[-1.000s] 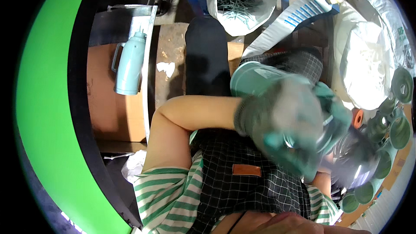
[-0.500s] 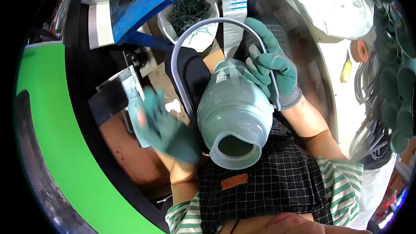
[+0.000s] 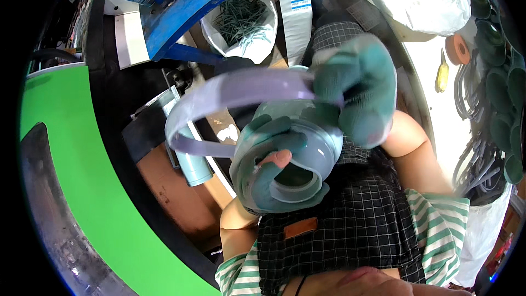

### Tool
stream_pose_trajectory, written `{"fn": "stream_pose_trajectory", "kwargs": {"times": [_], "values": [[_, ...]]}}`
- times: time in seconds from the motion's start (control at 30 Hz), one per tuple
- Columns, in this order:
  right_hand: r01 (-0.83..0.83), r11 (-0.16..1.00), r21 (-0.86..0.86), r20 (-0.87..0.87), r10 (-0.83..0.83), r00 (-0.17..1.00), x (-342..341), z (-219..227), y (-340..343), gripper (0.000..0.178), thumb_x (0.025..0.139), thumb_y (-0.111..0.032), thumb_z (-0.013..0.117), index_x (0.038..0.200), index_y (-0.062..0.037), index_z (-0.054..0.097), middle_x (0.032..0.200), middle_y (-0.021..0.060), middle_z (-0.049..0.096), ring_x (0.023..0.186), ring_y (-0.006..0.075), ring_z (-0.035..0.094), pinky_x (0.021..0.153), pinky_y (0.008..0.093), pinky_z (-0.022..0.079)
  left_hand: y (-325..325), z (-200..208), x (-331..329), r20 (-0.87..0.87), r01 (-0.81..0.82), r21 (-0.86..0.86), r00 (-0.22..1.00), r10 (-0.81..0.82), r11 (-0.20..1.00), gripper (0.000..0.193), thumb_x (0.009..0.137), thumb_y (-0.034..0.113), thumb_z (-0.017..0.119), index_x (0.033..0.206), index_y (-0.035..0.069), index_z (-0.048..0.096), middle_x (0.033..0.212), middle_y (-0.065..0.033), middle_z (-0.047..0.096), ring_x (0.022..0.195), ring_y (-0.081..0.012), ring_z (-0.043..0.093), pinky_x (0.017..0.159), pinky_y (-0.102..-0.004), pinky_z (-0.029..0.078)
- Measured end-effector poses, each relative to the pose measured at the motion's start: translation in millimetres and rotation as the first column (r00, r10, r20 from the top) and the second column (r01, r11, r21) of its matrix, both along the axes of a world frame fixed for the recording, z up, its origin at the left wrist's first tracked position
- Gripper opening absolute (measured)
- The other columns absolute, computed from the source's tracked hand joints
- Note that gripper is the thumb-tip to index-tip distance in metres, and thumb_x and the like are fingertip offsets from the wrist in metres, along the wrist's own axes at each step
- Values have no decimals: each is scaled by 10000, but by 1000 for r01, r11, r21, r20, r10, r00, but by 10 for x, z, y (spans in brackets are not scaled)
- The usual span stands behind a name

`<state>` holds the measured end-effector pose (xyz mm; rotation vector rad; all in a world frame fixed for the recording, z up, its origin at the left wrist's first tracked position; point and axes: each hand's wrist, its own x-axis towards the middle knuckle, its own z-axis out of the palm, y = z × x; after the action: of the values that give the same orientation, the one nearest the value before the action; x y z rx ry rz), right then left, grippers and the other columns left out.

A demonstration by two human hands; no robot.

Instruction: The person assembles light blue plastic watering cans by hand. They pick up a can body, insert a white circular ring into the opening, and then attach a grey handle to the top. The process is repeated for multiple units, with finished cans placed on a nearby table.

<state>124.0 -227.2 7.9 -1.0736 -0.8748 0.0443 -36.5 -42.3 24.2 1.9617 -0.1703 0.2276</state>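
A pale green plastic jug (image 3: pixel 327 141) lies tilted in front of my apron, its round mouth turned toward me. My left hand (image 3: pixel 263 183), in a green work glove with a bare thumb tip showing, wraps round the jug beside the mouth. A curved grey plastic handle (image 3: pixel 246 92) arches over the jug. My right hand (image 3: pixel 368 82), gloved too and smeared by motion, grips the handle's right end. At the handle's left, the other end passes close to the jug's side by my left fingers; whether it is attached there I cannot tell.
Ahead, a white bucket (image 3: pixel 267 38) of thin green sticks stands beside a blue frame (image 3: pixel 205 8) and label strip (image 3: pixel 296 22). A green belt (image 3: pixel 71 148) curves along the left. The right table bears a bag of white rings (image 3: pixel 422 0), an orange roll (image 3: pixel 457 49) and grey handles (image 3: pixel 466 96).
My left hand has come from the left onto the jug near its mouth. My right hand has lifted the handle and turned it, so its broad face shows. The jug's mouth has tipped slightly.
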Motion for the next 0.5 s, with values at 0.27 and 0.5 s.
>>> {"fn": "stream_pose_trajectory", "kwargs": {"times": [0.27,0.5], "values": [[315,895,-314,-441,-432,787,40,-899,-411,836,906,-289,838,1551,4,395,1414,129,536,1310,222,551,1137,359,448,255,225,-32,439,-625,40,712,548,780,717,1007,541,589,1438,-29,534,1291,-252,649,1205,-414,657,984,-495,577],[360,933,23,-696,-243,675,-253,140,-1352,573,971,-257,765,1408,63,579,1208,119,724,1057,202,707,948,334,590,282,223,613,327,-316,-384,832,448,868,984,990,643,562,1641,-20,237,1638,-260,367,1474,-415,435,1183,-529,398]]}}
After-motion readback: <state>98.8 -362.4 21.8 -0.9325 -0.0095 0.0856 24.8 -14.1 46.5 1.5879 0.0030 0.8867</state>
